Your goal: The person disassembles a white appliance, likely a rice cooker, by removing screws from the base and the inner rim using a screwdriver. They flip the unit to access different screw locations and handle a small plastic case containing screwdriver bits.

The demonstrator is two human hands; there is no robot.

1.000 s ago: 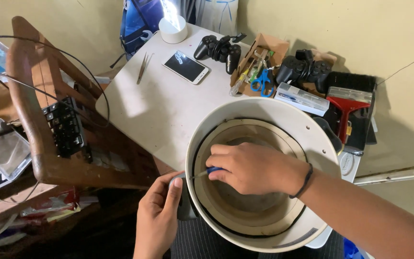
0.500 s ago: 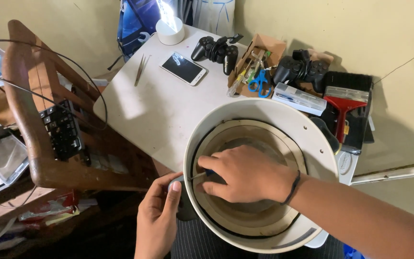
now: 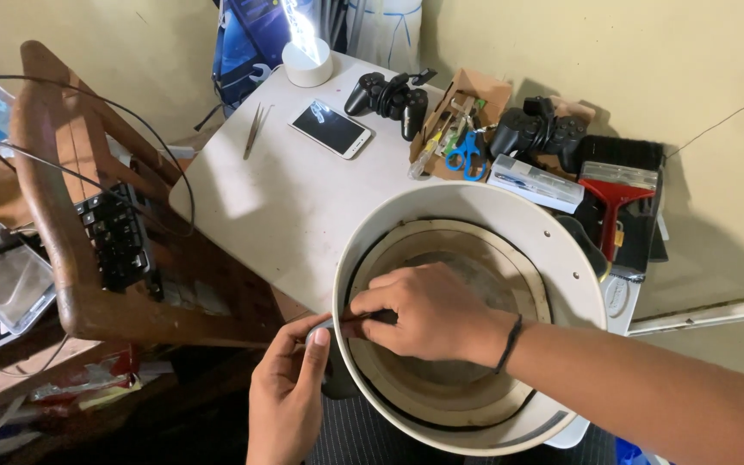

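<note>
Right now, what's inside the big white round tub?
Inside the white tub sits a tan inner ring and the right hand. What its fingers pinch is hidden.

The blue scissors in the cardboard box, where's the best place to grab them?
Take the scissors by their blue handle loops, coming from above. The loops lie on top at the near end of the cardboard box, while the blades seem to point back among the other tools.
</note>
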